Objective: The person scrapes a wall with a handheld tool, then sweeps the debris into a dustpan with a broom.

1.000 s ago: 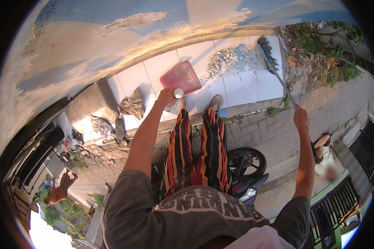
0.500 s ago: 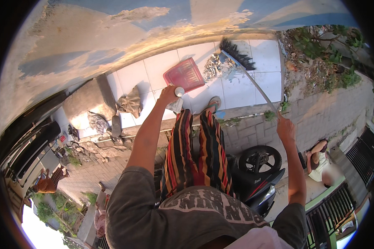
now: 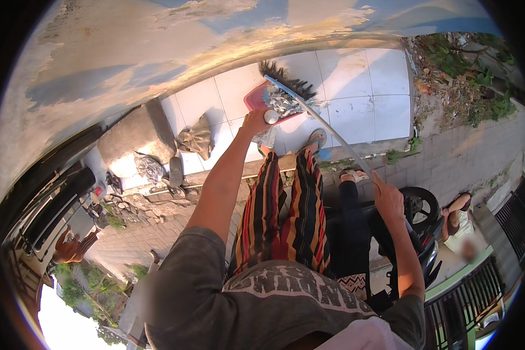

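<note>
White tiles (part-shaded), peeling wall, dustpan

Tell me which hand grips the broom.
The right hand: its fingers wrap the long handle of the broom. The left hand, by contrast, holds the red dustpan by a handle with a whitish round end.

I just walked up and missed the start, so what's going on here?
A person stands at a white tiled floor. Their left hand grips the pale, round-ended handle of a red plastic dustpan. Their right hand holds a long-handled broom with black bristles and a blue head. The broom head is over the dustpan, beside a heap of pale, flaky debris; some debris appears to be in the pan.
</note>
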Tool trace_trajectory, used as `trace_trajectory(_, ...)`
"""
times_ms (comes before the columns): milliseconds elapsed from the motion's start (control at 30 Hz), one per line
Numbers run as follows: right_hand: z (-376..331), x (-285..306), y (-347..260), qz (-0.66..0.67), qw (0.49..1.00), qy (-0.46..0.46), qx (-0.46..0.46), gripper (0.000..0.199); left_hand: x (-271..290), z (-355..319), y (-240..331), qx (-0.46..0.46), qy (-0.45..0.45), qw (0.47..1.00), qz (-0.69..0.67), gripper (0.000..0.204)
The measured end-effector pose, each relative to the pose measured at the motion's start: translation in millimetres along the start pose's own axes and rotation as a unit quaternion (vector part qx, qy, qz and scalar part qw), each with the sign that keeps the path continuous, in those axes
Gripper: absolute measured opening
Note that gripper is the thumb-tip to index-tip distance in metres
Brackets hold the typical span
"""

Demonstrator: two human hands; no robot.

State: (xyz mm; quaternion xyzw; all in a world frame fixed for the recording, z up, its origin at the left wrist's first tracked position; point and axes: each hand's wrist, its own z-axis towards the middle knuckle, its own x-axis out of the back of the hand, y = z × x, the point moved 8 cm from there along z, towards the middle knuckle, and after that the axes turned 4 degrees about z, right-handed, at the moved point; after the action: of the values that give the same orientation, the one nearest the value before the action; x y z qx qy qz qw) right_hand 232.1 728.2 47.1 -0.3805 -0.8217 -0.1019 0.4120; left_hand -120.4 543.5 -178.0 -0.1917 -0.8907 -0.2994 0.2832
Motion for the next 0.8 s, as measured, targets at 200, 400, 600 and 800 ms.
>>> trace_trajectory(200,-94,25,20,0.025,0.987,0.028,-0.159,0.039,3,-4,2,-0.046,-0.007,0.998,0.034,0.035)
trace_trajectory(400,-126,-34,53,0.116,0.950,0.034,-0.287,0.036,3,-3,21,-0.088,-0.013,0.996,0.030,0.030)
trace_trajectory(600,-109,-100,28,0.231,0.933,0.035,-0.273,0.036,3,-5,23,-0.133,-0.010,0.989,0.070,0.026)
trace_trajectory(800,-76,-104,-50,0.301,0.934,0.063,-0.180,0.032,-4,-1,20,-0.184,-0.021,0.976,0.111,0.028)
